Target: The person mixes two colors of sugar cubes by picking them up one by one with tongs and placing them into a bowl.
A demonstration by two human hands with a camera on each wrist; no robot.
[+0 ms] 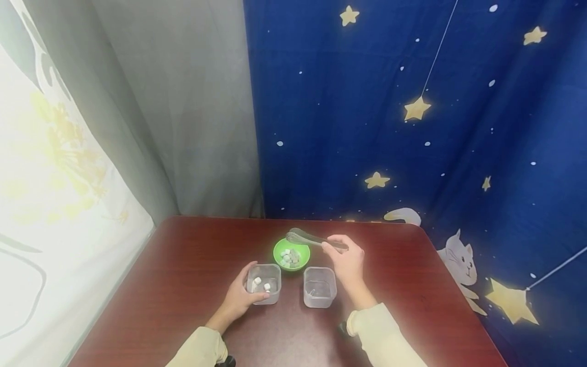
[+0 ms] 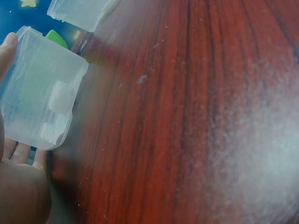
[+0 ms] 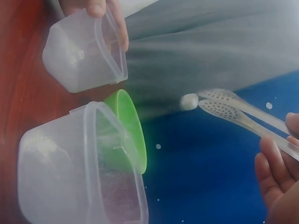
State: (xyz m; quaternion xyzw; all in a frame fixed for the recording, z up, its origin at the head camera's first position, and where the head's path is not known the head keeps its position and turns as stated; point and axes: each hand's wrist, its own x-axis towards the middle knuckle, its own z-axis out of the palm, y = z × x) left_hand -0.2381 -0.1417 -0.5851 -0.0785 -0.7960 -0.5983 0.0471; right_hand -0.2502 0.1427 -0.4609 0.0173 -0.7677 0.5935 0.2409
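My left hand [image 1: 242, 294] grips a clear plastic tub [image 1: 264, 283] that stands on the table and holds two white cubes [image 2: 60, 96]. Beside it stands a second clear tub [image 1: 319, 286], which looks empty. Behind both sits a green bowl [image 1: 291, 253] with several white and grey cubes. My right hand [image 1: 346, 259] holds metal tongs [image 1: 312, 238] over the bowl. The perforated tips of the tongs [image 3: 224, 105] pinch one small white cube [image 3: 189, 101] above the bowl's rim [image 3: 131, 126]. My left hand's fingers [image 3: 100, 7] show at the far tub [image 3: 86, 53].
The dark red wooden table [image 1: 183, 275] has rounded corners. Grey and white curtains hang on the left, and a blue star-patterned cloth [image 1: 412, 127] hangs behind and to the right. The tabletop [image 2: 196, 121] stretches bare to the left of the tubs.
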